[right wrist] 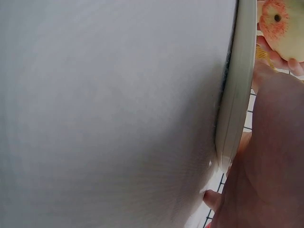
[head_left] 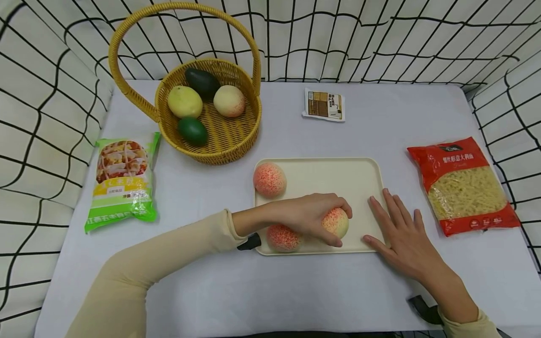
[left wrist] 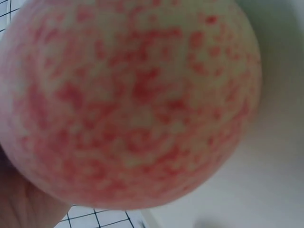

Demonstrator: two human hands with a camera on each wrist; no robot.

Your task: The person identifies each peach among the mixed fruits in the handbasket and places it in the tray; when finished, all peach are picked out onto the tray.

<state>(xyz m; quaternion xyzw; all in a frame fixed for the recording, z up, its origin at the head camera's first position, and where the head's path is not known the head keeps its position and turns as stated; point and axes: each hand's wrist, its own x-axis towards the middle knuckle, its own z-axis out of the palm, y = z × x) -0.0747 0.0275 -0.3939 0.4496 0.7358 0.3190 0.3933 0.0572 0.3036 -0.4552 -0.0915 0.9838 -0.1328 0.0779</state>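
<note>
In the head view, the left hand (head_left: 314,216) curls its fingers round a pale fruit (head_left: 338,224) with red flecks, right of the middle of the cream tray (head_left: 355,180) and near its front edge. 1 pink peach (head_left: 283,238) lies just beside that hand in the tray's front left corner; a 2nd peach (head_left: 269,180) sits in the back left corner. The right hand (head_left: 401,239) lies at the tray's right end, fingers straight and spread, holding nothing. The wicker basket (head_left: 217,152) stands on the counter (head_left: 203,286), behind and to the left. A light, even grip suits the round shape best, and the left wrist should ride high enough not to nudge the front peach

In the left wrist view, a speckled round surface (left wrist: 133,104) fills most of the picture; I cannot tell which fruit it is

In the right wrist view, the pale fruit shows a dark pit, with fingertips against it. Whether it bears on the tray cannot be told, so any release should wait for firm contact; the right hand can best steady the rim
</note>
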